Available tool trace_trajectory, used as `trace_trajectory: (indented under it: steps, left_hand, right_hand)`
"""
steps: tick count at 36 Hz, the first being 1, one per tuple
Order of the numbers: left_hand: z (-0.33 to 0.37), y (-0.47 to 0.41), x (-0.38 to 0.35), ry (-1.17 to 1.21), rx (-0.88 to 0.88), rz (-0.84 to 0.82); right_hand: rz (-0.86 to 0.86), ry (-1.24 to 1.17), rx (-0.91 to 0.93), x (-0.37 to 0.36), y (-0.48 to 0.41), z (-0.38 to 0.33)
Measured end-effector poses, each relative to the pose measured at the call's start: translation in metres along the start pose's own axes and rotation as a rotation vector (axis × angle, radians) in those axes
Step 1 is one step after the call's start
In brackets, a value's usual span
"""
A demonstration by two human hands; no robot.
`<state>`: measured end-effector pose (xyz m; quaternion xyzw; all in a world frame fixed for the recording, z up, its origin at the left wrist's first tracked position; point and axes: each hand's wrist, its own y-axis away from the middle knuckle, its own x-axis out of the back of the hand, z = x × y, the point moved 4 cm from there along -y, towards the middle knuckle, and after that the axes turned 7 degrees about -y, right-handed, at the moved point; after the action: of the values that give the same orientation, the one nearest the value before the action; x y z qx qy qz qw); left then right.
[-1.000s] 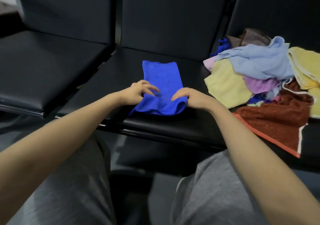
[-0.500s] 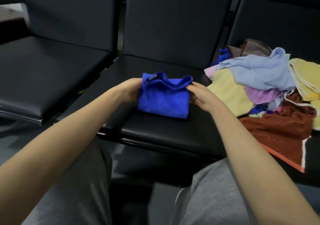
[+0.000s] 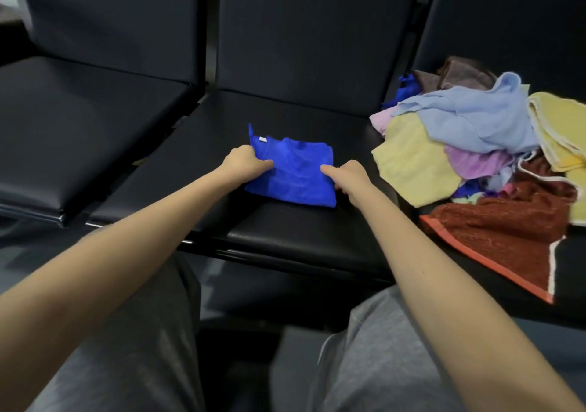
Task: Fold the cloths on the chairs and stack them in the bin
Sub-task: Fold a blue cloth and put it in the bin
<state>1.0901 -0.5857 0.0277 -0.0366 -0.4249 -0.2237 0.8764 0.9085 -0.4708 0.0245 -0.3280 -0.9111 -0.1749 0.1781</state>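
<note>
A bright blue cloth [image 3: 296,172] lies folded into a short rectangle on the middle black chair seat [image 3: 285,237], a white tag at its far left corner. My left hand [image 3: 245,162] rests on the cloth's left edge with fingers curled onto the fabric. My right hand [image 3: 347,177] presses its right edge, fingers curled on it. On the right chair sits a loose pile of cloths [image 3: 475,145]: light blue, yellow, pink, brown, and a rust-red towel [image 3: 504,234] hanging over the front edge. No bin is in view.
A black chair seat [image 3: 79,126] stands to the left, with nothing on it. Chair backs [image 3: 310,31] rise behind the seats. My knees in grey trousers [image 3: 380,364] are close to the seat's front edge.
The long blue cloth was lifted by its near end and folded over away from me. It now lies flat as a shorter rectangle, and both hands have come down on its sides.
</note>
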Motion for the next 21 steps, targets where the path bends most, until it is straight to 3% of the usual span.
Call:
trace_trajectory:
  steps: [7, 11, 15, 21]
  left_hand:
    - [0.017, 0.013, -0.009, -0.204, -0.031, 0.036]
    - [0.024, 0.017, -0.012, 0.301, 0.116, -0.08]
    - [0.047, 0.027, -0.016, 0.776, 0.263, -0.393]
    - [0.09, 0.05, -0.034, 0.842, 0.314, -0.5]
  right_hand:
    - [0.005, -0.052, 0.001, -0.012, 0.008, 0.004]
    - [-0.038, -0.285, -0.037, 0.001, 0.015, -0.001]
    - [0.004, -0.477, 0.006, 0.024, 0.019, -0.005]
    - [0.054, -0.45, 0.092, 0.084, 0.037, -0.004]
